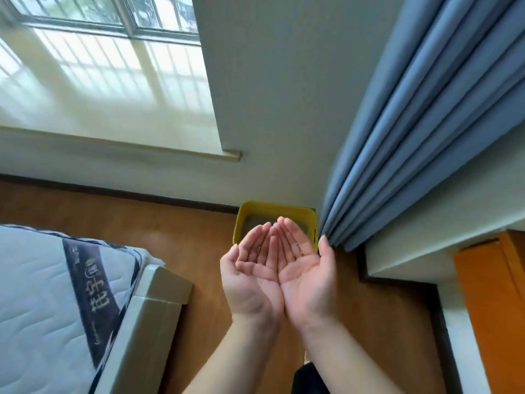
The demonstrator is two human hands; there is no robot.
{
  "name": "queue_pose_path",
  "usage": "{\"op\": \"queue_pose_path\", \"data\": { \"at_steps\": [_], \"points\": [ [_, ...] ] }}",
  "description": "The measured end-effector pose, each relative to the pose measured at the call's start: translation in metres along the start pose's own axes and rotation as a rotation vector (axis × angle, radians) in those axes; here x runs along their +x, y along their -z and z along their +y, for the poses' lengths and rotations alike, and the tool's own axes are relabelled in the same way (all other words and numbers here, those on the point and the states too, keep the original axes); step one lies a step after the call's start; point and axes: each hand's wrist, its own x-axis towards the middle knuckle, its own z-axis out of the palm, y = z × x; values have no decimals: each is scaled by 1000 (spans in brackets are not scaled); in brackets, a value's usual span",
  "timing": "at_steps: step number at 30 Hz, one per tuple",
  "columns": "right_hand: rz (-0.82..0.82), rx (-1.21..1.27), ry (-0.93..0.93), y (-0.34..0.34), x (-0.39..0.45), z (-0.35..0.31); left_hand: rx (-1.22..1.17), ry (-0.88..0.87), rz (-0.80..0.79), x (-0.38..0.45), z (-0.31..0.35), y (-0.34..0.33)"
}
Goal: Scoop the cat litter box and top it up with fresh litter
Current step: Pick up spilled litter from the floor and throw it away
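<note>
Roughly at eight o'clock lies a mattress (51, 294) on its pale bed frame (153, 314), with the sunlit window sill (113, 103) above it at ten o'clock. Toward the centre, just below middle, the left hand (252, 274) and the right hand (304, 271) are held palm-up, little-finger edges pressed together into a shallow cup. Both are spread wide, fingers nearly straight, and neither grips anything; a few dark specks sit on the fingers, too small to name.

Just beyond the fingertips, around twelve o'clock from the hands, the yellow litter box (241, 220) rests on the wooden floor (176, 240) against the wall, grey litter showing inside, its near part hidden behind the hands. Close beside it at two o'clock hangs the blue curtain (420, 132), and an orange cabinet (491, 308) stands at four o'clock.

No scoop or bag of fresh litter is in view, so the work looks hardly begun. Risks, as I judge them: the curtain hem hangs close enough to catch scattered grains, and scooping in that tight corner could flick litter onto the floor.
</note>
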Motion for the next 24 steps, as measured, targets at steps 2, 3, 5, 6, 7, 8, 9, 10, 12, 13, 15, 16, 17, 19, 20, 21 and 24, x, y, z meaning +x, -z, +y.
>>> {"op": "queue_pose_path", "data": {
  "at_steps": [2, 3, 5, 6, 7, 8, 9, 10, 12, 13, 15, 16, 17, 19, 20, 21, 24],
  "points": [
    [-17, -22, 39, -25, -27, 4, 19, -7, -70, -24, 21, -10],
    [-25, -26, 61, -35, -40, 4, 26, -3, -107, -36, 30, -15],
    [-34, -12, 114, -51, -63, 4, 28, 12, -157, -57, 42, -22],
    [-34, 1, 140, -56, -74, 4, 29, 23, -171, -65, 46, -24],
    [-29, 14, 166, -60, -82, 5, 35, 40, -190, -72, 49, -25],
    [-18, 27, 192, -63, -90, 6, 45, 58, -206, -79, 52, -26],
    [-6, 40, 214, -65, -99, 6, 55, 77, -216, -86, 54, -27],
    [2, 53, 230, -66, -107, 6, 65, 94, -224, -94, 55, -27],
    [10, 72, 259, -67, -124, 3, 91, 129, -247, -111, 56, -28],
    [14, 87, 281, -66, -132, 0, 104, 145, -258, -119, 55, -30],
    [20, 96, 330, -62, -149, -6, 136, 175, -284, -136, 51, -33],
    [16, 81, 355, -58, -159, -9, 157, 191, -301, -146, 48, -33],
    [9, 64, 381, -53, -170, -12, 177, 207, -315, -157, 44, -32],
    [-19, 43, 434, -41, -193, -19, 197, 242, -354, -180, 35, -29],
    [-31, 41, 463, -34, -202, -23, 202, 257, -374, -190, 29, -26],
    [-36, 46, 492, -25, -213, -26, 216, 273, -386, -200, 22, -22],
    [-1, 45, 584, 8, -248, -33, 308, 335, -413, -233, 1, -2]
  ]
}}
